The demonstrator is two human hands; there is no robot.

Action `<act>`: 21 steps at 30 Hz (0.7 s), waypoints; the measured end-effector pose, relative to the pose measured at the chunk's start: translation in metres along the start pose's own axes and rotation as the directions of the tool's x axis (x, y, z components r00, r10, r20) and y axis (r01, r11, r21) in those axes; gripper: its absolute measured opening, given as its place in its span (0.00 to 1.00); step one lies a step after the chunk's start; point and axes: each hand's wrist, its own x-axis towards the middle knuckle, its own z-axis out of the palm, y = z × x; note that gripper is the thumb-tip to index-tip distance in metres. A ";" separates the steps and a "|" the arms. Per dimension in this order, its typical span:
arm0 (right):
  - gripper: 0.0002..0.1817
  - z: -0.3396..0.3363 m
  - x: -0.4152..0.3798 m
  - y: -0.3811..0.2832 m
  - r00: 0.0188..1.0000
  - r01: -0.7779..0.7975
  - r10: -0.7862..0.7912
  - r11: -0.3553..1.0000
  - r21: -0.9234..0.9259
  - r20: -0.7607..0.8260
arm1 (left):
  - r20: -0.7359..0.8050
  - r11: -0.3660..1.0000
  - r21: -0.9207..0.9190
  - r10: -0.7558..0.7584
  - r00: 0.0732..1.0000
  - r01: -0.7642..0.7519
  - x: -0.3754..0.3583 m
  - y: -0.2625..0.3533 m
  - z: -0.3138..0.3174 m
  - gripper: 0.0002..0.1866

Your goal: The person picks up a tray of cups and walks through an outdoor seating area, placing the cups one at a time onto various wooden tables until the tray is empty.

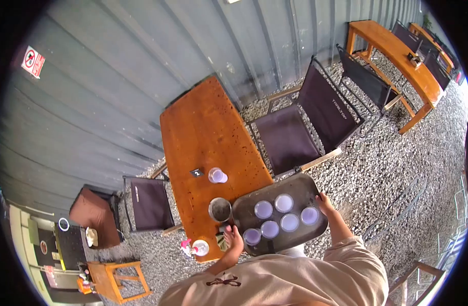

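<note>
A dark rectangular tray (305, 191) is held at waist height, its left end overlapping the corner of the wooden table (198, 122) in this view. Several cups of lilac liquid (289, 222) stand upright on it. My right hand (324, 205) is closed around the tray's right edge. At the opposite end, my left hand (234, 240) grips the left edge, fingers pointing up along the rim. Just beyond that hand is a round dark dish (219, 209) on the table. Farther back stands a lilac-filled glass (217, 175) beside a small black sign (195, 173).
A white spray bottle with a pink trigger (197, 248) is at the table's near left corner. Dark fabric chairs flank the table, one to the right (287, 137) and one to the left (150, 204). Gravel covers the ground. Behind rises a grey corrugated wall (142, 66); another table (392, 46) stands far right.
</note>
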 end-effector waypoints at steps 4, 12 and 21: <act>0.25 -0.008 -0.018 -0.029 0.999 -0.037 0.035 0.989 0.146 0.017 | 0.154 0.824 -0.263 -0.477 0.865 0.501 -0.010 -0.001 0.023 0.40; 0.17 0.014 -0.009 0.008 0.991 0.053 -0.041 0.994 0.096 -0.127 | 0.651 0.551 -0.437 -0.351 0.673 0.710 0.006 0.007 -0.005 0.46; 0.13 0.021 -0.050 0.019 0.954 0.081 0.003 0.960 0.269 -0.299 | 0.636 0.648 -0.535 -0.114 0.763 0.543 0.058 -0.051 0.043 0.50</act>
